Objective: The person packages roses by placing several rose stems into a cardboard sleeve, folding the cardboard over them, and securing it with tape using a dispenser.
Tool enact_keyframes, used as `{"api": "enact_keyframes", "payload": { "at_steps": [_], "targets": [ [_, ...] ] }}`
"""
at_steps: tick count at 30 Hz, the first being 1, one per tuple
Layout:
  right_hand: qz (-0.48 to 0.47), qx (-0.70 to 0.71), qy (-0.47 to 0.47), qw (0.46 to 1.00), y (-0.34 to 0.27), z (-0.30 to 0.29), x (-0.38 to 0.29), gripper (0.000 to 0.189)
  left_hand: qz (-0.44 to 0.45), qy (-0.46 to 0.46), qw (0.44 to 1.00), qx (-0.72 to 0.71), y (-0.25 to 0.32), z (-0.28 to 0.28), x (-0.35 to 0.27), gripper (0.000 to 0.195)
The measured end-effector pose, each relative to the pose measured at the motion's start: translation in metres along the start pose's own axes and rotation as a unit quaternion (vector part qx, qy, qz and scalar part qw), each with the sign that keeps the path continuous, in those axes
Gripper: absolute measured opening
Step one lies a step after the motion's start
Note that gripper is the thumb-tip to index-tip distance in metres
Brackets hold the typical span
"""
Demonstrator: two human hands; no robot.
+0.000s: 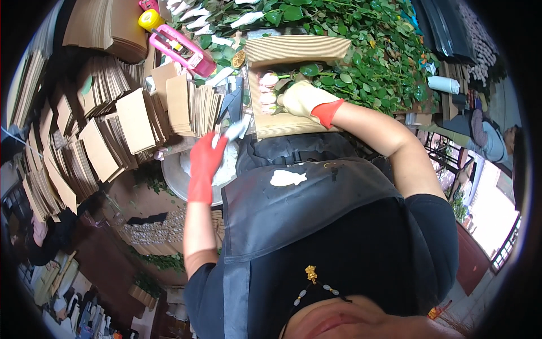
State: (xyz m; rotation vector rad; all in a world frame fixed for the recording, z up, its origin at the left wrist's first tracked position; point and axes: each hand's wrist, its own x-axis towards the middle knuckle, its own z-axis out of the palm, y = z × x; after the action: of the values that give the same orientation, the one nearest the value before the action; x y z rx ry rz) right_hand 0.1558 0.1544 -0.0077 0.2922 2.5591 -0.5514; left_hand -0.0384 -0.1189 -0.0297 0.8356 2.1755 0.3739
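Note:
My left hand (205,163), in a red rubber glove, pinches a blurred whitish piece (237,129) above a metal basin (171,173) with white material in it. My right hand (300,99), in a cream glove with a red cuff, rests at several pale pink roses (268,91) and their stems. Its fingers are curled, and whether they grip a stem is hidden. The rose heads lie in a row on a corrugated cardboard sheet (281,123), whose far side (296,48) stands raised. Leafy stems extend to the right.
Stacks of cut cardboard (142,120) fill the left. A pink tape dispenser (182,50) and a yellow round item (150,19) lie behind them. Leafy rose stems (368,55) cover the table's back and right. A white roll (443,84) lies far right, near another person (493,140).

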Motion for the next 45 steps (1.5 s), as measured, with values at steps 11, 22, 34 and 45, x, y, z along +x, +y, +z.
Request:
{"api": "enact_keyframes", "payload": {
  "at_steps": [11,22,34,45],
  "targets": [
    [-0.034,-0.091,-0.024,0.995,-0.007,0.008,0.016,0.031,0.324,0.169,0.931,-0.013,0.060,0.034,0.068,0.070],
    [0.046,0.064,0.055,0.995,0.005,-0.019,-0.014,0.028,0.244,0.028,0.961,0.124,0.085,0.067,0.116,0.112],
    [0.100,0.015,0.095,0.990,0.003,-0.033,-0.016,0.030,0.277,0.150,0.949,0.027,0.069,0.094,0.127,0.073],
    [0.074,0.044,0.056,0.995,0.001,-0.032,-0.021,0.031,0.198,0.130,0.971,0.007,0.086,0.095,0.130,0.048]
  ]
}}
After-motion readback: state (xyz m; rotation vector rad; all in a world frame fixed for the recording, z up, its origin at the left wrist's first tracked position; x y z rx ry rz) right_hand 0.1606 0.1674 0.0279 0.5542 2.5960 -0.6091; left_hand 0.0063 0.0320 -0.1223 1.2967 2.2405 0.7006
